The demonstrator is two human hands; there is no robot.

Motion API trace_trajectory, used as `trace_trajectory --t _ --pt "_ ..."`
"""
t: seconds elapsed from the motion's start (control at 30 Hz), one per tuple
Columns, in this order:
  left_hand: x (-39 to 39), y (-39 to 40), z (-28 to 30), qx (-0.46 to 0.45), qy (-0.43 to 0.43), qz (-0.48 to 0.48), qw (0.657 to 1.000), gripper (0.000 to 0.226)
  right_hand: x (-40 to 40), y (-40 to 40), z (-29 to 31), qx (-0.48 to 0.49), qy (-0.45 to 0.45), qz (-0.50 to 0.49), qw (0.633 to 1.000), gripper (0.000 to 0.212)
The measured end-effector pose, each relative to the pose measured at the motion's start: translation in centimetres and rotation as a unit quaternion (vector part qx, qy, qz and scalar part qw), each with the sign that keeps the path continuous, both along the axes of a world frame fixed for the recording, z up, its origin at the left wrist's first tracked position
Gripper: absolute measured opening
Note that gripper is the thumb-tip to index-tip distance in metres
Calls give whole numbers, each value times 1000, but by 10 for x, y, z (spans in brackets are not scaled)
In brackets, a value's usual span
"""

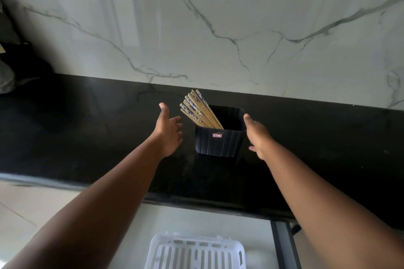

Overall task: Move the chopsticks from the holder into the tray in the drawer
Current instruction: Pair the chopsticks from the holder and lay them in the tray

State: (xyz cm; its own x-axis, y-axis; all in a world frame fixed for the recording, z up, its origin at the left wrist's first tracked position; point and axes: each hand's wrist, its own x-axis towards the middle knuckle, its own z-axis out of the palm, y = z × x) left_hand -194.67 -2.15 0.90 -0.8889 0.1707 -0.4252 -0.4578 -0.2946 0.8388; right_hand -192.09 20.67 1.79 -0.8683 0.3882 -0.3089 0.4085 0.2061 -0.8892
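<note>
Chopsticks (200, 109) in holder (219, 141) on counter (87, 129)

Counts: 1 black holder (219, 140), 1 bundle of chopsticks (197, 109) in it, roughly 8–10, exact number unclear. 1 white slotted tray (194, 253). 2 hands: left hand (169, 132), right hand (259, 137).

The bench (87, 120) is polished black stone, glossy enough to mirror the pale wall above it. That wall (218, 28) looks like smooth white marble with grey veins and a soft sheen. On the bench, the holder (218, 142) is dark matt plastic with ribbed sides and a small red label. The chopsticks (197, 109) leaning in the holder look like pale bamboo or wood, printed with a dark pattern near their tops. Below the bench edge, the tray (194, 253) is white slotted plastic, slightly glossy.
</note>
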Motion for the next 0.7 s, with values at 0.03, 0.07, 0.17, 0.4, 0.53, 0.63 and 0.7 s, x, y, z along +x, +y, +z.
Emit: trace_trajectory --t 0.03,0.07,0.17,0.4,0.53,0.63,0.7 --pt "-5 6 -2 5 -4 4 1000 103 -7 -1 -3 -14 -3 -3 1000 69" --pt "-10 11 -4 8 -5 5 1000 106 -12 -1 -5 -25 -3 -6 1000 68" --pt "-19 24 -11 21 1 -15 1000 115 -22 -3 -11 -51 2 -15 999 60" --pt "1 41 -17 69 30 -56 996 112 -6 -10 -22 -88 4 -47 995 54" --pt "31 25 -25 97 29 -83 991 110 30 -19 -31 -77 21 -59 995 50" --pt "54 12 -32 99 30 -97 990 107 56 -27 -40 -84 18 -72 994 50" --pt "66 7 -35 90 35 -94 991 102 68 -34 -45 -86 14 -86 992 52"
